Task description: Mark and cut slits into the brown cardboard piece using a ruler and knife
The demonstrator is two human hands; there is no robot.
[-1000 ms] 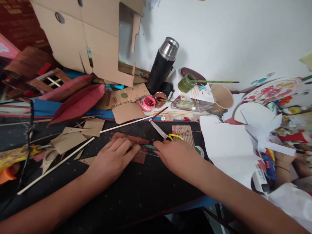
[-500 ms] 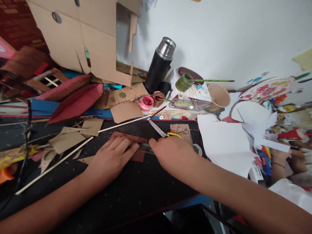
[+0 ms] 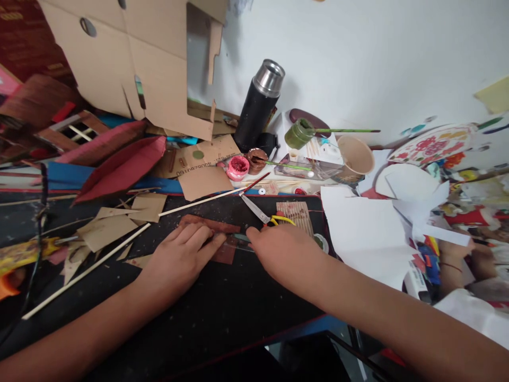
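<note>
My left hand (image 3: 185,249) presses its bent fingers and thumb onto a brown-painted cardboard piece (image 3: 210,223) on the black table mat. A smaller reddish-brown piece (image 3: 225,254) shows below the thumb. Between my hands runs a narrow, see-through greenish strip (image 3: 240,237); its exact kind is unclear. My right hand (image 3: 288,252) is closed at the strip's right end, its lower fingers hidden. Just beyond that hand lie scissors with yellow handles (image 3: 256,208), blades spread, next to corrugated cardboard (image 3: 295,215).
Wooden sticks (image 3: 89,269) and cardboard scraps (image 3: 107,231) lie at left. Behind stand a black flask (image 3: 257,109), a pink paint jar (image 3: 237,167), a green paint jar (image 3: 298,133) and a paper cup (image 3: 355,158). White paper (image 3: 360,228) is at right, near another person's arm (image 3: 451,265).
My right hand has shifted slightly right, away from my left hand, and a little more of the greenish strip shows. My left hand stays on the brown piece.
</note>
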